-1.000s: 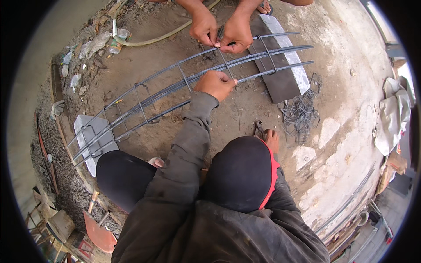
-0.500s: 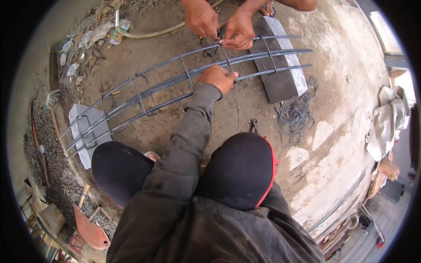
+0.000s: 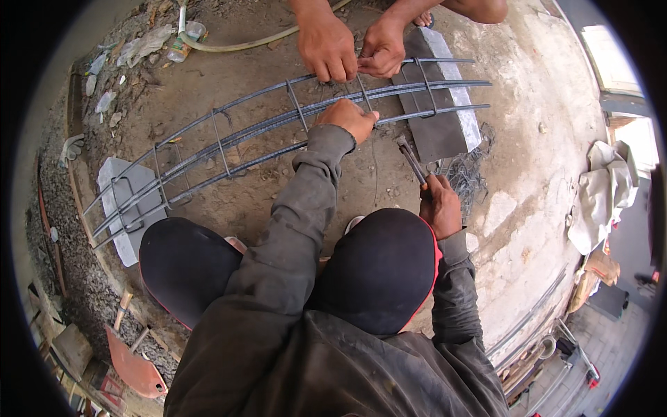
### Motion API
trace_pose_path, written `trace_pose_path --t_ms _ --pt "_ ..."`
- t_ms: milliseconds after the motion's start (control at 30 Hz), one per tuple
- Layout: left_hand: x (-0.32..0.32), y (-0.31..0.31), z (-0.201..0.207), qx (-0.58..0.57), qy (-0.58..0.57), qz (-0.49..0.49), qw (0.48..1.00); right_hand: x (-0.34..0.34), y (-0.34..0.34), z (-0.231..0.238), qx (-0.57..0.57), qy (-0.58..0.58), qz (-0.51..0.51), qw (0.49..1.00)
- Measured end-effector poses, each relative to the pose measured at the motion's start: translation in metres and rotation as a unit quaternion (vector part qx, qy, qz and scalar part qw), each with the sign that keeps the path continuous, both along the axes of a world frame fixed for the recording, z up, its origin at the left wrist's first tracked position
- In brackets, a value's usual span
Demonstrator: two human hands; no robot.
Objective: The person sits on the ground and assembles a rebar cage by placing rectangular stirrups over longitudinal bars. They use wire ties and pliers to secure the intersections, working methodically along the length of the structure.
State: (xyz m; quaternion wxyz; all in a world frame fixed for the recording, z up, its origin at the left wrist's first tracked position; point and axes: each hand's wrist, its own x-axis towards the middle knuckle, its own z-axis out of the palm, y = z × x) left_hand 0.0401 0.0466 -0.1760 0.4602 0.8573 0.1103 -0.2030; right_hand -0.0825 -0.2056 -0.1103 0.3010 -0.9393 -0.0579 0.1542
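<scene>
A long cage of steel rebar [image 3: 267, 151] with square wire stirrups [image 3: 295, 104] lies across two grey blocks. My left hand [image 3: 349, 120] is closed at the cage's near side, fingers around the near bar beside a stirrup; what its fingertips pinch is partly hidden. In my right hand [image 3: 442, 207] is a pair of pincers [image 3: 413, 160], held by the handles, its jaws pointing up toward the cage and apart from it. Across from me, a co-worker's two hands [image 3: 332, 50] pinch at the far bar, where the same stirrup meets it.
The right block [image 3: 438, 128] and the left block [image 3: 130, 198] carry the cage's ends. Beside the right block lies a tangle of tie wire [image 3: 464, 177]. A hose [image 3: 243, 45] and plastic litter lie at the far left, a shovel [image 3: 132, 361] at the lower left.
My right hand has come into view and taken the pincers up off the ground, swinging the jaws upward. The co-worker's left-side hand has turned lower over the far bar. My left hand stays at the cage.
</scene>
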Motion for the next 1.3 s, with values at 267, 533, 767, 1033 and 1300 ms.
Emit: trace_pose_path --t_ms 267,533,767,1033,1300 --pt "-0.005 0.000 0.005 0.023 -0.008 0.005 1.000 0.026 0.031 0.001 -0.299 -0.155 0.105 0.936" --pt "-0.002 0.005 0.015 -0.018 0.045 -0.019 0.999 0.025 0.033 -0.003 -0.415 -0.181 0.112 0.885" --pt "-0.002 0.004 0.011 -0.030 0.048 -0.007 0.998 0.040 0.035 0.020 -0.343 -0.070 0.195 0.916" --pt "-0.003 0.004 0.010 -0.019 0.050 -0.010 0.999 0.064 0.007 0.024 -0.005 0.068 0.223 0.972" --pt "-0.004 0.001 0.006 -0.010 -0.014 0.013 1.000 0.063 0.021 0.033 -0.118 0.089 0.160 0.976"
